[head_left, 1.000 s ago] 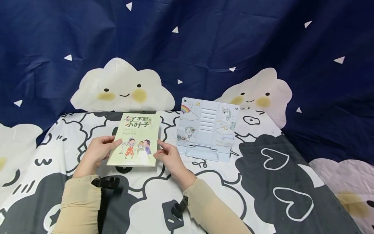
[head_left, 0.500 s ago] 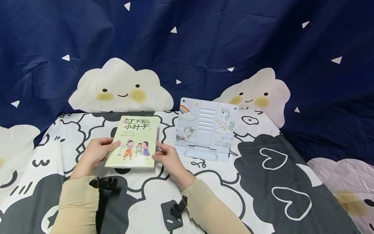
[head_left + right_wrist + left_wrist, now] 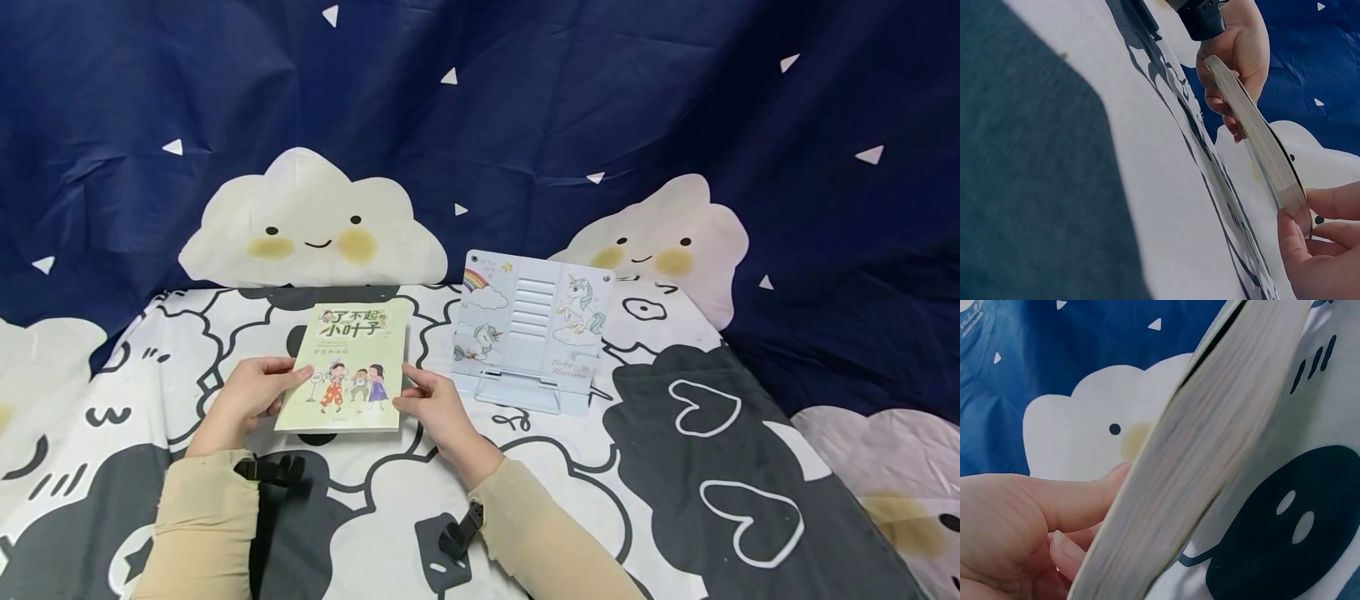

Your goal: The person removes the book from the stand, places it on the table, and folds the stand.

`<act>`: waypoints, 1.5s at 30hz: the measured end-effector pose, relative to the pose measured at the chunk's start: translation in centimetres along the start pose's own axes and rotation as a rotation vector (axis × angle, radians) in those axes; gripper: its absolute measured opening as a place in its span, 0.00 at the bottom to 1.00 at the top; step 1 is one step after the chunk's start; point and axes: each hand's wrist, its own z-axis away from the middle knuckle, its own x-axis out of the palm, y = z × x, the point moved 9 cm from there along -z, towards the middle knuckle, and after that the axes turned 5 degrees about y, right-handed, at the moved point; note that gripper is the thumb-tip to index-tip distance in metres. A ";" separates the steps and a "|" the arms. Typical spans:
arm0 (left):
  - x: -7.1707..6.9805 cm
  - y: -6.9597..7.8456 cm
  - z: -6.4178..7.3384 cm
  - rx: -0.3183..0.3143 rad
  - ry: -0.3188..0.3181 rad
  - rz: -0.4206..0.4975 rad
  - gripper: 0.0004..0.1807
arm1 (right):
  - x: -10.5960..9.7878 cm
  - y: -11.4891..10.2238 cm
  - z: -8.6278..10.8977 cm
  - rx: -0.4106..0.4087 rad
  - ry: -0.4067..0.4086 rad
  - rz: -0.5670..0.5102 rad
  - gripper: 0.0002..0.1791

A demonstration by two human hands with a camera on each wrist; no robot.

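A pale green paperback book [image 3: 348,354], with Chinese lettering and cartoon children on its cover, is held by both hands in the head view. My left hand [image 3: 246,398] grips its left edge, thumb on the cover. On the opposite side, my right hand [image 3: 441,410] pinches the lower right edge. The left wrist view shows the thick page block [image 3: 1179,465] close up beside the left thumb. In the right wrist view the book [image 3: 1263,144] spans both hands, held above the cloth. A white book stand [image 3: 534,321] with unicorn pictures stands to the right, touched by neither hand.
A black-and-white cartoon cloth [image 3: 420,508] covers the table. Behind it hangs a dark blue curtain [image 3: 517,108] with white triangles and smiling clouds. The book stand has a clear wire ledge [image 3: 517,392] at its front. Black straps [image 3: 273,469] circle both wrists.
The book's top edge has come down a little, so the cover looks slightly shorter. Both hands keep their grips in nearly the same place. The book stand stays put.
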 end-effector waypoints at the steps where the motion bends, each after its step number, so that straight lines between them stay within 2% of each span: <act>1: 0.0 -0.1 -0.1 -0.001 -0.001 -0.002 0.38 | 0.0 0.1 0.0 0.007 -0.006 0.004 0.34; 7: 0.2 -0.7 -0.4 -0.020 -0.013 -0.002 0.37 | 0.4 0.6 0.1 0.063 -0.054 0.030 0.37; 16: 0.6 -1.4 -0.7 -0.026 -0.048 -0.017 0.36 | 0.7 0.7 0.1 0.065 -0.110 0.013 0.40; 23: 1.0 -1.6 -0.6 -0.034 -0.060 -0.021 0.35 | 0.8 1.2 0.0 0.079 -0.130 0.037 0.42; 37: 0.9 -1.4 -0.3 -0.028 -0.046 -0.043 0.33 | 1.2 1.8 -0.1 0.098 -0.160 0.088 0.42; 45: 0.4 -1.6 -0.4 0.006 0.006 -0.072 0.30 | 1.2 1.8 0.0 0.077 -0.177 0.190 0.36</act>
